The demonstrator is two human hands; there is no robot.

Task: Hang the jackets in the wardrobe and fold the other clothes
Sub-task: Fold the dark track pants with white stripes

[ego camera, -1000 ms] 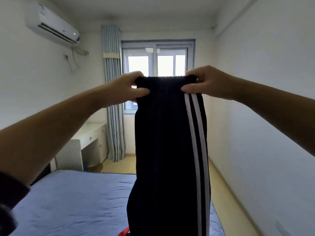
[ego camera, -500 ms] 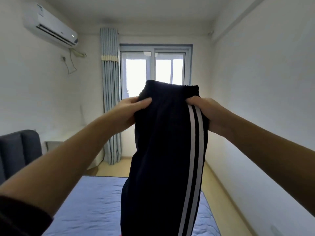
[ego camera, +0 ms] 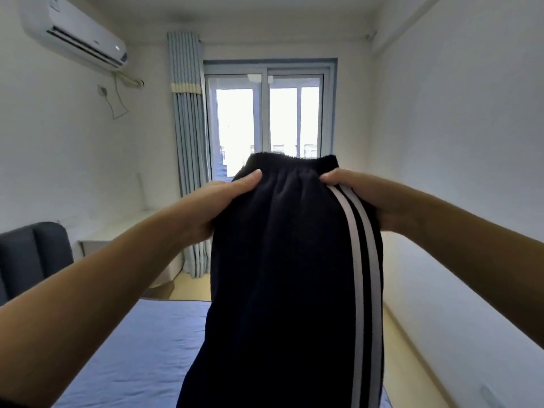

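Dark navy track trousers [ego camera: 282, 284] with two white side stripes hang in front of me, elastic waistband at the top. My left hand [ego camera: 217, 201] grips the left side just below the waistband, thumb lying over the front of the cloth. My right hand [ego camera: 362, 198] grips the right side beside the stripes, its fingers hidden behind the cloth. The legs drop down past the frame's lower edge, above the bed. No jacket or wardrobe is in view.
A bed with a blue sheet [ego camera: 132, 348] lies below, its dark grey headboard [ego camera: 32, 254] at the left. A white desk [ego camera: 126, 240] stands by the striped curtain [ego camera: 188, 160] and the window [ego camera: 268, 119]. A narrow strip of wooden floor [ego camera: 412, 363] runs along the right wall.
Both hands have come down with the trousers, from window height to lower in view. Their hold has slid from the waistband's top edge to just below it.
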